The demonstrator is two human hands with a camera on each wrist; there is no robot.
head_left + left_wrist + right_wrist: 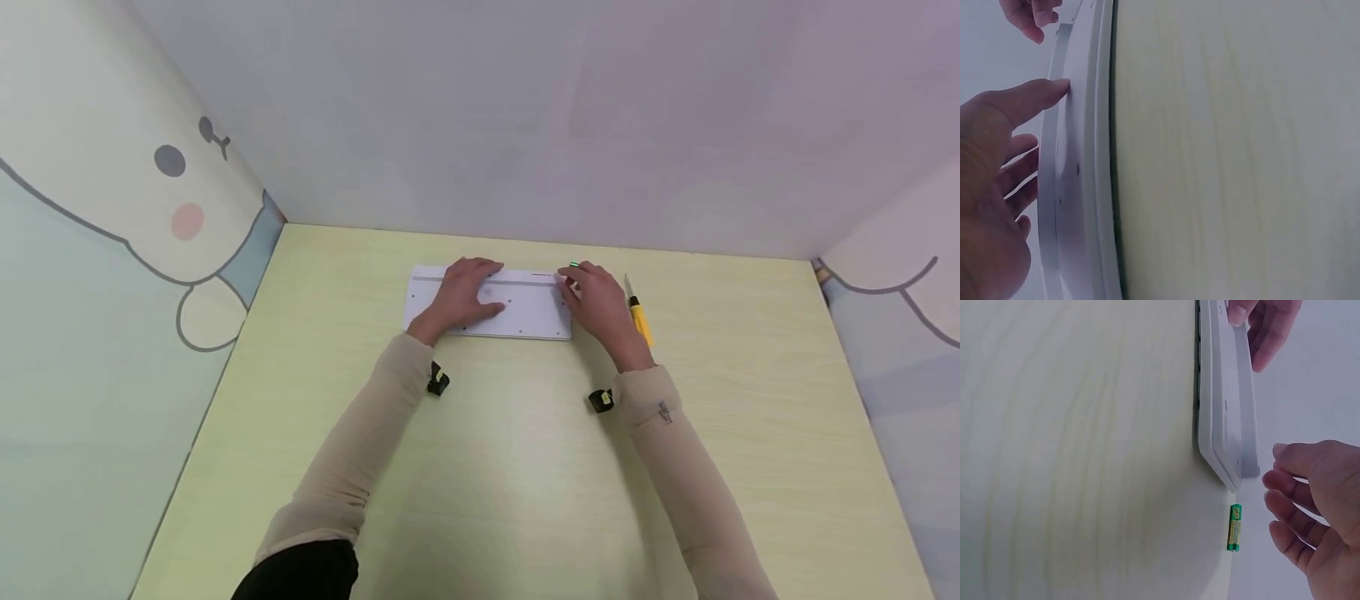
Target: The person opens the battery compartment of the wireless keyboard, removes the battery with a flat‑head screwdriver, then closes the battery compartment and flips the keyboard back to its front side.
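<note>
A yellow utility knife (639, 317) lies on my pale green bench (525, 483), off to my right. Near it a green battery (1234, 527) rests on the bench. Cartoon animal panels (112, 183) and a plain wall (525, 117) stand around the bench.

Open tabletop (510, 483) up front; battery (1234, 527) and yellow knife (640, 317) crowding the keyboard's (525, 312) right end.

The keyboard (525, 312) is white, the worktop (525, 467) pale yellow wood. The battery (1234, 527) is green and yellow, the knife (639, 318) yellow.
</note>
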